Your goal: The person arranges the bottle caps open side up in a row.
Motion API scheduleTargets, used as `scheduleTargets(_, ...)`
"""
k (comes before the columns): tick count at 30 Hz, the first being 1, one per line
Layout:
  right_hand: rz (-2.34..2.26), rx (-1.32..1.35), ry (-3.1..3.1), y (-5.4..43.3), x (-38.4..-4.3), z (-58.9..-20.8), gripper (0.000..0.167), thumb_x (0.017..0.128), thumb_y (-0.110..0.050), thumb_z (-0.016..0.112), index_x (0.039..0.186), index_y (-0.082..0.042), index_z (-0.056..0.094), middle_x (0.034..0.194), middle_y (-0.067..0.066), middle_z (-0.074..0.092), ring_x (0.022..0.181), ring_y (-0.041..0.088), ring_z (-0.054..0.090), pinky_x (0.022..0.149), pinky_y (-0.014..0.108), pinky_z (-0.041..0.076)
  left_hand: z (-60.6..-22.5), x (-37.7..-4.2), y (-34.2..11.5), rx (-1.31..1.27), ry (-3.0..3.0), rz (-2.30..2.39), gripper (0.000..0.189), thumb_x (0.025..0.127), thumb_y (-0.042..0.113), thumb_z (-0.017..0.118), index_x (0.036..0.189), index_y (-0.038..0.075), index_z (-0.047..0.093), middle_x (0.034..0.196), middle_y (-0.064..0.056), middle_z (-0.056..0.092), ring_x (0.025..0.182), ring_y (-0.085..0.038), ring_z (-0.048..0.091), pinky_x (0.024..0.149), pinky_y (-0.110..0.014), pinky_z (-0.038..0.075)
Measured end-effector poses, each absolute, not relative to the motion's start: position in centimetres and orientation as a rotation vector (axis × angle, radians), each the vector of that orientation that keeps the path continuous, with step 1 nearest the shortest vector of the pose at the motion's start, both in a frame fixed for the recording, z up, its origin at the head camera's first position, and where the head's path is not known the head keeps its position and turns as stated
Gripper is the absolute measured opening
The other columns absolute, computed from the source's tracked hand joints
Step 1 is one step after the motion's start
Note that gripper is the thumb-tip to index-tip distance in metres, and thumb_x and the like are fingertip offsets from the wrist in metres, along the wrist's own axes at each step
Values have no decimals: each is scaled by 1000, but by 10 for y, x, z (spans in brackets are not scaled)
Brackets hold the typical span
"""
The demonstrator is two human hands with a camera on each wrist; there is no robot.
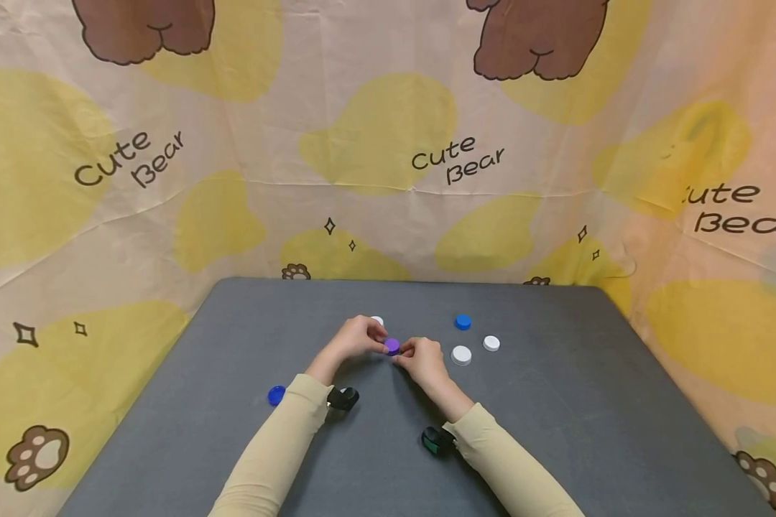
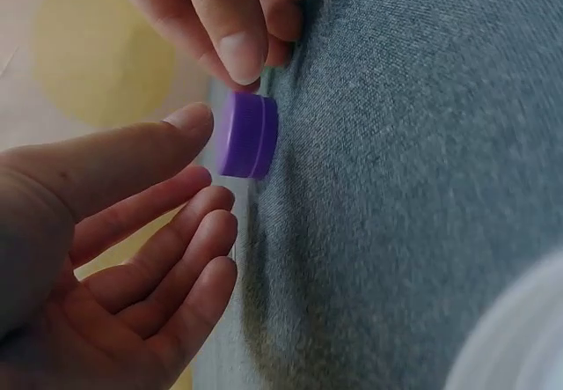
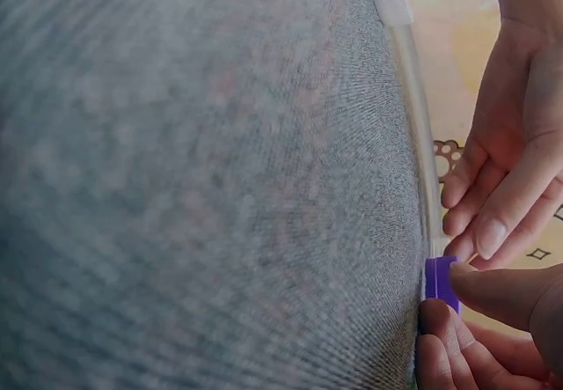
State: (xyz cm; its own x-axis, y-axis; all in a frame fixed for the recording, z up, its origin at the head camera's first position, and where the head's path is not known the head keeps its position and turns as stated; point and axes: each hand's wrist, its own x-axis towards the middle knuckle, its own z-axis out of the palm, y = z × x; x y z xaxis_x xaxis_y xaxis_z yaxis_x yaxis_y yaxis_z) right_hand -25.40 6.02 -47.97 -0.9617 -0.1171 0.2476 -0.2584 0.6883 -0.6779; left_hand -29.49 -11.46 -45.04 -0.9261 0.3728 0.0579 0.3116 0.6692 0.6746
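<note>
Between my two hands is a purple bottle cap (image 1: 392,347), its ribbed side showing in the left wrist view. My right hand (image 1: 425,362) pinches the cap's near edge; in the right wrist view its thumb overlaps the purple side. On the other side, my left hand (image 1: 356,336) reaches toward the cap with its thumb (image 2: 189,121) and fingers spread apart. In the left wrist view a small gap shows between that thumb and the cap. A white cap (image 1: 377,321) sits just beyond the left hand, partly hidden by it.
Right of the hands, two white caps (image 1: 462,355) and a blue cap (image 1: 463,322) lie on the grey table (image 1: 556,431). A darker blue cap (image 1: 276,395) is beside the left sleeve. A printed cloth (image 1: 375,129) hangs behind the table and along its sides.
</note>
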Motion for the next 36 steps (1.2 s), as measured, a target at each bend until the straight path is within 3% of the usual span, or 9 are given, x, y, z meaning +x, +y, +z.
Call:
scheduleTargets(12, 1145, 291, -2725, 57, -255, -479, 20, 75, -16, 80, 87, -1, 73, 69, 3, 71, 66, 13, 66, 62, 31, 51, -459, -298, -114, 520, 2734, 1101, 23, 73, 14, 82, 93, 5, 75, 76, 0, 70, 68, -6, 56, 65, -22, 45)
scheduleTargets(36, 1143, 297, -2719, 55, -256, -480, 18, 74, -15, 81, 84, -3, 72, 68, 2, 71, 66, 11, 65, 62, 28, 48, -461, -296, -113, 501, 2700, 1135, 19, 70, 8, 83, 86, 7, 72, 72, 0, 68, 66, -8, 59, 64, -22, 45)
